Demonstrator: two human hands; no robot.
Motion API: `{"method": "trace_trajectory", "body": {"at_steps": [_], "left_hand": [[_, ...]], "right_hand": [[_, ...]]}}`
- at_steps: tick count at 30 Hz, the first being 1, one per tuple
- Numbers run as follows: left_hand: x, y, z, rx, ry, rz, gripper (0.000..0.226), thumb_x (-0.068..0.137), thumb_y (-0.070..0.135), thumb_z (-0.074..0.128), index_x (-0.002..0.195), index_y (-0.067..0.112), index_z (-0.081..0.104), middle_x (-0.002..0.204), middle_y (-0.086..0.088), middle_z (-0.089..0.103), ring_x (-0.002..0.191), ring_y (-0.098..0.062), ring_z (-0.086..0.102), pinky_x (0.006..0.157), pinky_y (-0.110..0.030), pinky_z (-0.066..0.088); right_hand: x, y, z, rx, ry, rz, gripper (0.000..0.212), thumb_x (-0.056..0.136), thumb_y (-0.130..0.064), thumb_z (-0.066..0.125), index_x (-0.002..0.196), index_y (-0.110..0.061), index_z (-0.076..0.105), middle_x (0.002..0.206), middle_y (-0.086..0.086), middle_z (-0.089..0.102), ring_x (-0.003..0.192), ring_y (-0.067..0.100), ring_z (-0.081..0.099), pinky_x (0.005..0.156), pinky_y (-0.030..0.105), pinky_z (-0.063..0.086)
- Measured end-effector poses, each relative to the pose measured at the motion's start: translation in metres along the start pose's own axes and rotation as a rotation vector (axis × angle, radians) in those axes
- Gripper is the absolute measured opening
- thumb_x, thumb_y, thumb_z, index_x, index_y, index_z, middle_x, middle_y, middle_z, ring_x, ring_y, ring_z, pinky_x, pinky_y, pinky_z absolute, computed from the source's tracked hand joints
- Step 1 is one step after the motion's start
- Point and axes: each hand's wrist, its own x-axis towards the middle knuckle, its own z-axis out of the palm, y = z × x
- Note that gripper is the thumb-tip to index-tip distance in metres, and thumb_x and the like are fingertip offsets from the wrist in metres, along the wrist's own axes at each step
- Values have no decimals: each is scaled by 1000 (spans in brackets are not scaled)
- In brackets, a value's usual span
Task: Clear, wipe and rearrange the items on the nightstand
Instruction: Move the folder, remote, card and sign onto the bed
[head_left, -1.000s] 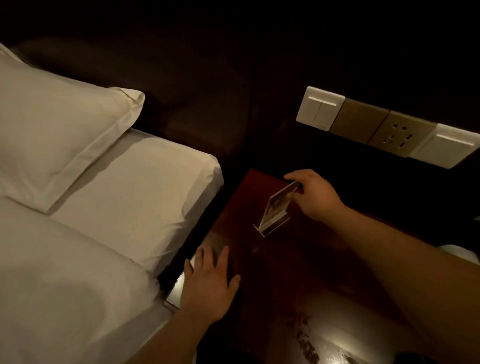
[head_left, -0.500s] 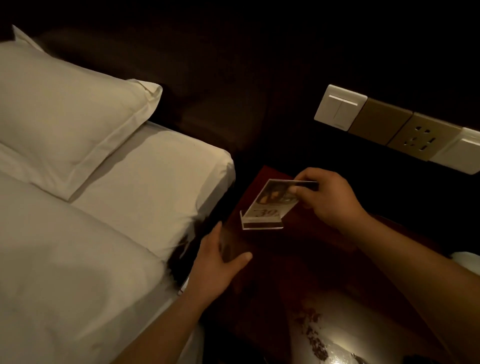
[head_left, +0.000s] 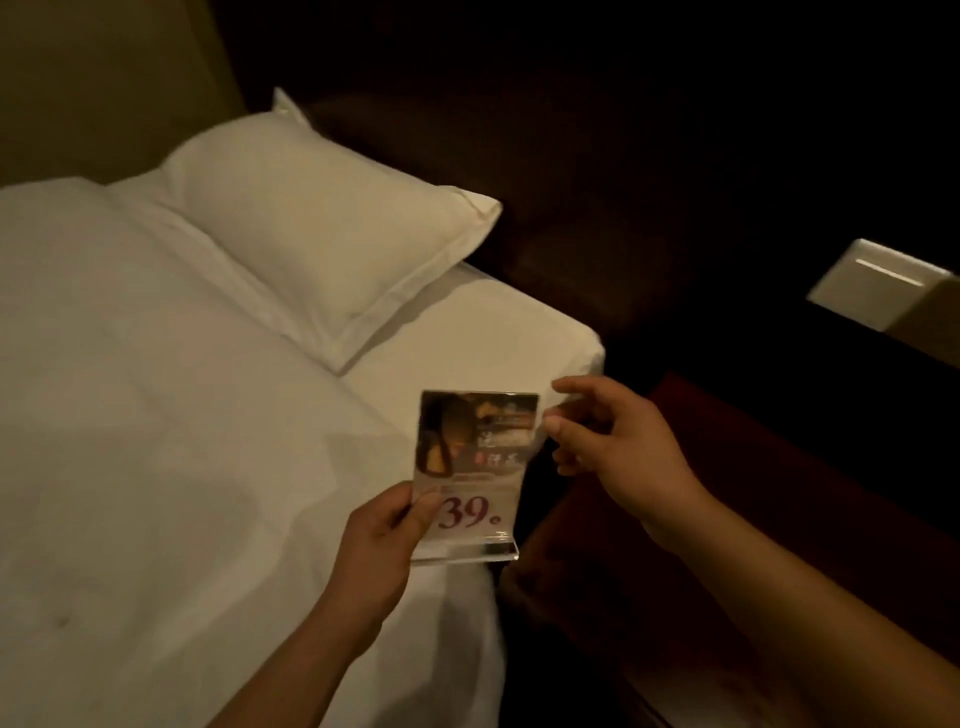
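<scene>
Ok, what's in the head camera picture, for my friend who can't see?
A clear stand-up sign printed with a 39 is held over the edge of a white bed: the left hand grips its lower left corner, the right hand pinches its upper right edge. A pillow lies behind; a dark nightstand stands at right.

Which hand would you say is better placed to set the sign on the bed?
Left: the left hand grips the sign by its base over the bed; the right hand only meets its corner.
</scene>
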Motion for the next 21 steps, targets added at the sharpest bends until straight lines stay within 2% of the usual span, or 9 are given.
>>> {"method": "trace_trajectory", "body": {"at_steps": [3, 5, 9, 11, 15, 17, 21], "left_hand": [[-30, -13, -62, -78, 147, -77, 24, 98, 24, 55, 96, 35, 76, 97, 4, 78, 89, -10, 74, 72, -22, 56], [-50, -22, -104, -100, 259, -111, 25, 98, 24, 55, 97, 37, 76, 97, 4, 78, 89, -11, 74, 74, -26, 54], [-91, -45, -189, -117, 473, -161, 30, 97, 19, 56, 92, 39, 76, 93, 6, 79, 83, -9, 74, 59, -17, 56], [-112, -58, -229, -133, 548, -191, 31, 97, 16, 56, 92, 39, 76, 92, 5, 79, 83, -10, 75, 58, -17, 56], [-149, -87, -301, -137, 679, -232, 30, 96, 14, 58, 89, 37, 76, 92, 4, 79, 84, -13, 75, 69, -28, 55], [-162, -103, -334, -154, 772, -255, 29, 94, 14, 60, 86, 36, 76, 89, 6, 79, 80, -10, 74, 69, -29, 53], [-173, -134, -392, -236, 934, -284, 22, 92, 6, 63, 82, 22, 75, 85, -1, 78, 77, -15, 73, 69, -29, 52]], "right_hand": [[-11, -1, 61, 55, -74, 50, 26, 87, -19, 72, 109, -30, 65, 92, -2, 71, 77, 16, 72, 64, 25, 60], [-22, 0, 112, 53, -191, 77, 21, 87, -18, 71, 105, -29, 67, 89, -1, 71, 76, 16, 71, 65, 28, 61], [-48, -5, 214, 28, -453, 102, 21, 88, -23, 70, 106, -31, 66, 90, -12, 71, 79, 14, 70, 63, 25, 58], [-59, -10, 259, 3, -534, 109, 21, 89, -27, 68, 108, -35, 65, 91, -14, 71, 82, 13, 70, 64, 22, 57], [-76, -18, 338, -33, -618, 148, 20, 89, -25, 67, 107, -34, 65, 91, -6, 71, 79, 11, 72, 62, 19, 56], [-85, -21, 371, -57, -644, 161, 19, 89, -23, 67, 107, -31, 66, 92, -2, 71, 77, 13, 72, 62, 20, 56], [-98, -19, 425, -134, -689, 176, 18, 89, -22, 67, 105, -30, 67, 93, 1, 70, 77, 20, 72, 69, 35, 61]]}}
